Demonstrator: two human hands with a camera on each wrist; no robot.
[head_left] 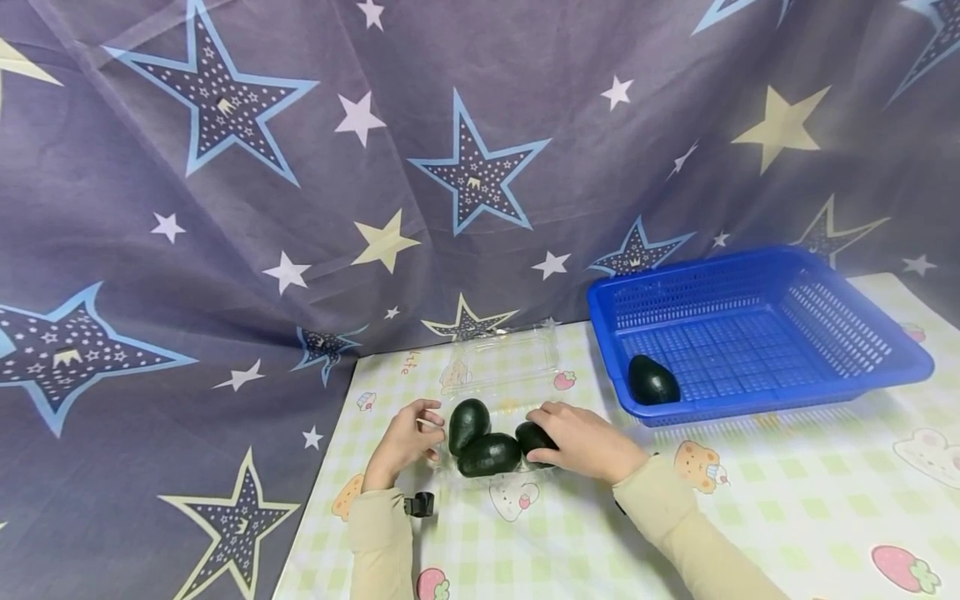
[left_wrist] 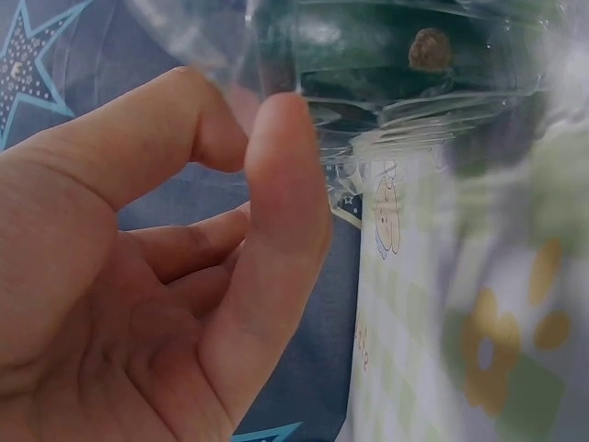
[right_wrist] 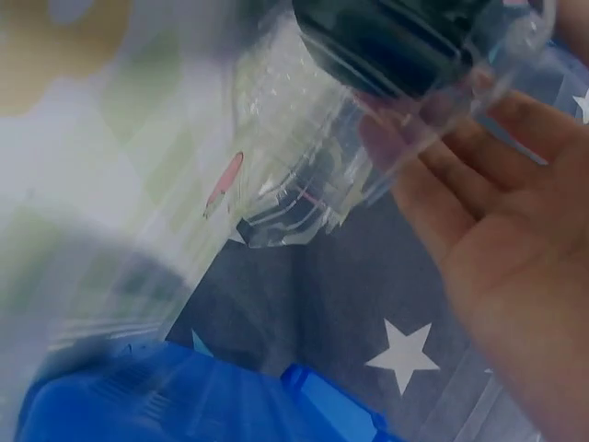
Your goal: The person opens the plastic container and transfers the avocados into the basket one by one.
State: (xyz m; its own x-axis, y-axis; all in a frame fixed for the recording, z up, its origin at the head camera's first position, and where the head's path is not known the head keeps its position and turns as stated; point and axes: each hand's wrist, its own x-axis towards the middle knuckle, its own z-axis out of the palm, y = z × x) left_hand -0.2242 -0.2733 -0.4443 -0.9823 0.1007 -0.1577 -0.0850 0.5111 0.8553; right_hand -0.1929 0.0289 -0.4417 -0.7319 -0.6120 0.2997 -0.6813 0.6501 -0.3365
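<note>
In the head view, a clear plastic clamshell box lies on the table with its lid folded back. Two dark green avocados rest in its left and middle part. My left hand pinches the box's left edge between curled fingers and thumb. On the right side of the box, my right hand grips another avocado, fingers over its top and thumb on the near side. The right wrist view shows that avocado beside the clear wall, with the right fingers partly seen through plastic.
A blue plastic basket stands at the back right, with one avocado in its near left corner. A checked cloth with cartoon prints covers the table. Behind hangs a star-patterned curtain. A black strap device sits at the left wrist.
</note>
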